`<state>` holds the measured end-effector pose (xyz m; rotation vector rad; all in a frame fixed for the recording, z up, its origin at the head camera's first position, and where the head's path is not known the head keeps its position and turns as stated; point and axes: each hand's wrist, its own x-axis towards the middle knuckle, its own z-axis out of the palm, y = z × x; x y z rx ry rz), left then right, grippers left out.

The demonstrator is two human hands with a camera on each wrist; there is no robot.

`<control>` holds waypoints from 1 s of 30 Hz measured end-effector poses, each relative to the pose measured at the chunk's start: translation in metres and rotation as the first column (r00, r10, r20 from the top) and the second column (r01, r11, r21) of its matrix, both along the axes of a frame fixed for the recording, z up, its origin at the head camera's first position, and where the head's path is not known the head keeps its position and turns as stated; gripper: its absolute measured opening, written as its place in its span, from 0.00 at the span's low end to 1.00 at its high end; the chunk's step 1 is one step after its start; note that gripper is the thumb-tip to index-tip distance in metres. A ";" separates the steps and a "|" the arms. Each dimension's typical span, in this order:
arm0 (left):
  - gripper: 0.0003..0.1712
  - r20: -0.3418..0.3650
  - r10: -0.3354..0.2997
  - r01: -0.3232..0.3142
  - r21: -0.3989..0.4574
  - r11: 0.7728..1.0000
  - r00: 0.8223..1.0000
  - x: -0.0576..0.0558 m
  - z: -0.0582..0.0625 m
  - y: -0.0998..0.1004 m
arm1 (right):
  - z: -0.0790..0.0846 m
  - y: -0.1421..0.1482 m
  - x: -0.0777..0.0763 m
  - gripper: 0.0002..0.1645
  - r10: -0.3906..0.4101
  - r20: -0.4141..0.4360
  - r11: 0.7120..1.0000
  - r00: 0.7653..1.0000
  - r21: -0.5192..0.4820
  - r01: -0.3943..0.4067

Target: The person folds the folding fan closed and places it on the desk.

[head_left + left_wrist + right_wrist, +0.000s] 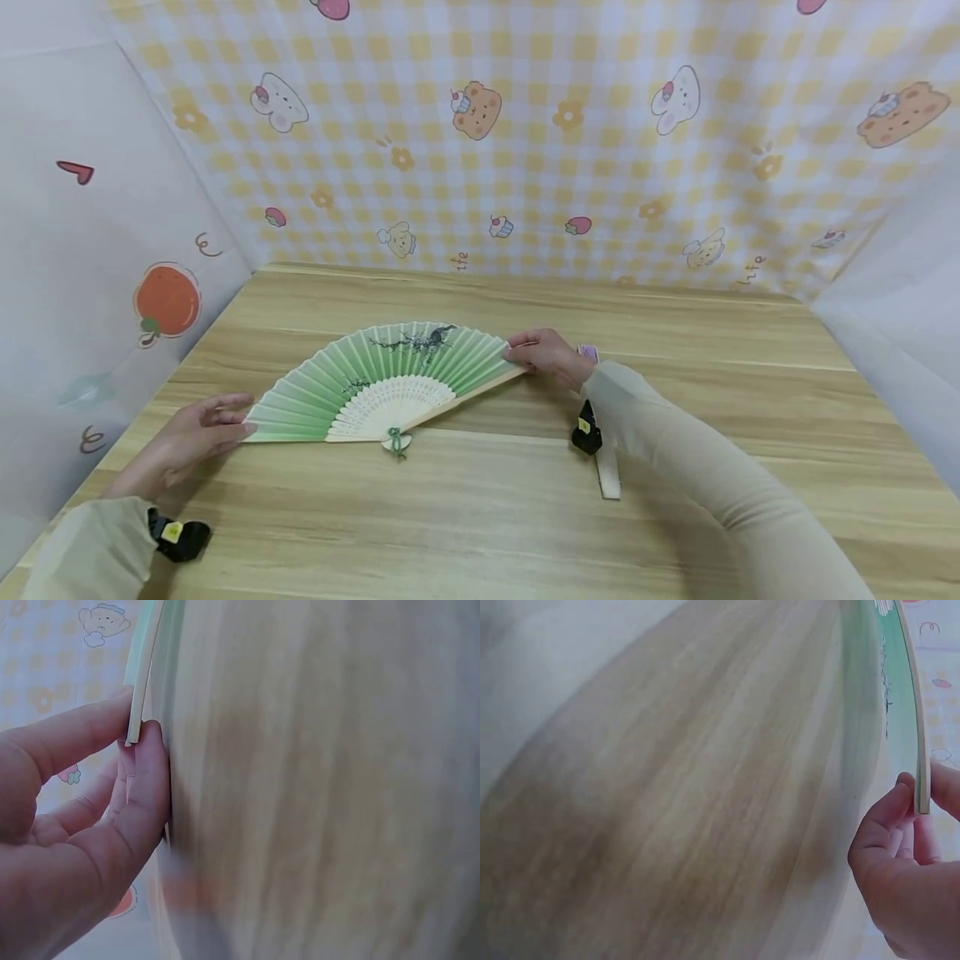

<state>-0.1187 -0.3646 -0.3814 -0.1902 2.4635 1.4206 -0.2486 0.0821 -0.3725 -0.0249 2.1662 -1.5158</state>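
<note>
A green folding fan with a dark branch print and pale cut-out ribs is spread wide over the wooden table. Its pivot, with a small green tassel, faces the near side. My left hand pinches the fan's left end between thumb and fingers; the left wrist view shows the outer rib's tip in that pinch. At the right end, my right hand pinches the other outer guard between thumb and fingertips.
Beneath my right forearm lies a narrow pale strip-like object with a purple end, its middle hidden by the sleeve. The wooden table meets a yellow checked curtain at the back and a white sheet on the left.
</note>
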 end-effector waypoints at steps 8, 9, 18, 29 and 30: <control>0.41 -0.025 -0.029 0.029 -0.006 1.000 0.999 -0.001 0.006 0.003 | 0.003 0.002 0.007 0.16 -0.019 -0.018 0.999 1.000 -0.040 0.019; 0.40 -0.025 -0.034 0.034 0.003 0.999 0.999 -0.002 0.006 0.004 | 0.004 0.002 0.009 0.16 -0.028 -0.023 0.999 0.999 -0.043 0.027; 0.39 -0.048 -0.043 0.043 -0.006 0.999 0.998 -0.002 0.011 0.009 | 0.008 0.005 0.023 0.17 -0.058 -0.106 0.995 0.993 -0.081 0.050; 0.32 -0.111 -0.075 0.079 0.032 0.996 0.991 -0.002 0.016 0.012 | 0.018 0.018 0.033 0.17 -0.027 -0.164 0.995 0.986 -0.102 0.010; 0.31 -0.116 -0.078 0.083 0.035 0.996 0.990 -0.002 0.015 0.012 | 0.018 0.019 0.034 0.17 -0.030 -0.167 0.994 0.986 -0.104 0.012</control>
